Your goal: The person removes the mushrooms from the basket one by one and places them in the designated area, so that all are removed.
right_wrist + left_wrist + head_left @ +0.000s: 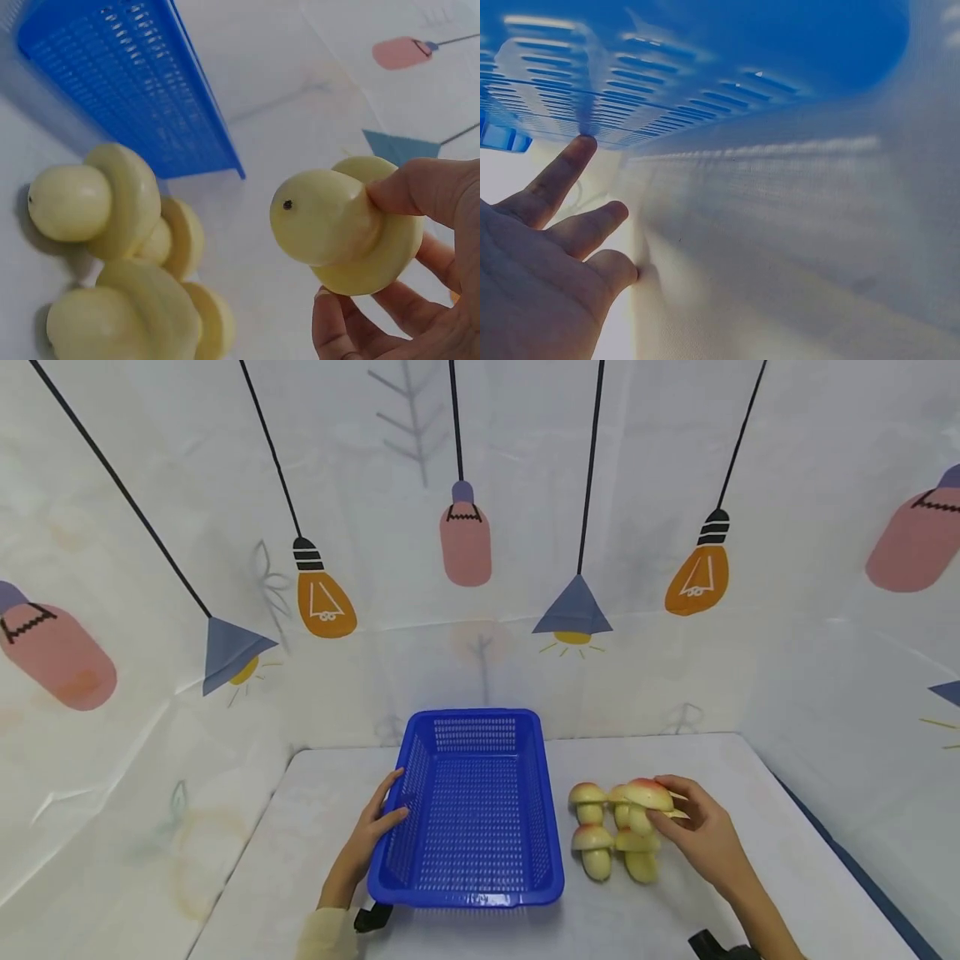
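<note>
A blue plastic basket [465,898] with slotted walls sits on the white table. My left hand [363,842] grips its left rim, the thumb and a finger reaching over the edge. In the left wrist view, other fingers [570,172] extend along the outside wall, one tip against it. To the right of the basket my right hand [703,837] pinches a toy mushroom [647,795], pale yellow with a reddish cap. In the right wrist view this mushroom [322,217] is raised, its stem end towards the camera. Several similar mushrooms [596,853] stand grouped on the table below it.
The white tabletop [780,827] ends at a dark blue edge [840,852] on the right. A pale cloth backdrop [510,668] printed with lamps and bulbs rises behind and along the sides. The basket's far end lies close to the back cloth.
</note>
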Demonstrator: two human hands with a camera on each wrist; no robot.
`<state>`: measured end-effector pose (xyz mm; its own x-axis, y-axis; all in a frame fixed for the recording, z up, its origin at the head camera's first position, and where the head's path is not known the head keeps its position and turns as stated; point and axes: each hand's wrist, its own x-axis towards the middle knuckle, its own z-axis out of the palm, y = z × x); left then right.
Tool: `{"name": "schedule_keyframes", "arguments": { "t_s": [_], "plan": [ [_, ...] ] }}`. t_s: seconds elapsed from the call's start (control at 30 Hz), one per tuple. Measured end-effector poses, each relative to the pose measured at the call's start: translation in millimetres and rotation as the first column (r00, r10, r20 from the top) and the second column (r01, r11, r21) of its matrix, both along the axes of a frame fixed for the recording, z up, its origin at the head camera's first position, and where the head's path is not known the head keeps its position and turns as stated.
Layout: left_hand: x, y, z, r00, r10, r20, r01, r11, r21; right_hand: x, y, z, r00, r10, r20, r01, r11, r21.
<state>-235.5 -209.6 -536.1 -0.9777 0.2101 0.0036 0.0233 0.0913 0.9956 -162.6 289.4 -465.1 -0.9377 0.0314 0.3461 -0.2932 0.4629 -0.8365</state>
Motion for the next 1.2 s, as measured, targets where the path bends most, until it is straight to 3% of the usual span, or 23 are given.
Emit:
{"name": "schedule_keyframes", "arguments": {
  "t_s": [0.27,0.7,1.2],
  "plan": [
    [4.7,-3.4,-1.9,1.000,-0.018,0.004,0.018,1.000,-0.006,15.4,17.8,-14.2,0.999,-0.028,0.021,0.028,1.000,0.014],
    [3.5,1.9,-0.8,1.000,0.028,0.010,-0.027,0.999,-0.018,16.6,40.1,-26.0,0.998,-0.041,0.042,0.038,0.997,0.068],
    [-1.5,0.4,-2.4,1.000,-0.004,-0.003,0.004,1.000,0.013,13.6,59.0,-37.4,0.997,-0.039,0.074,0.029,0.991,0.129]
  ]
}}
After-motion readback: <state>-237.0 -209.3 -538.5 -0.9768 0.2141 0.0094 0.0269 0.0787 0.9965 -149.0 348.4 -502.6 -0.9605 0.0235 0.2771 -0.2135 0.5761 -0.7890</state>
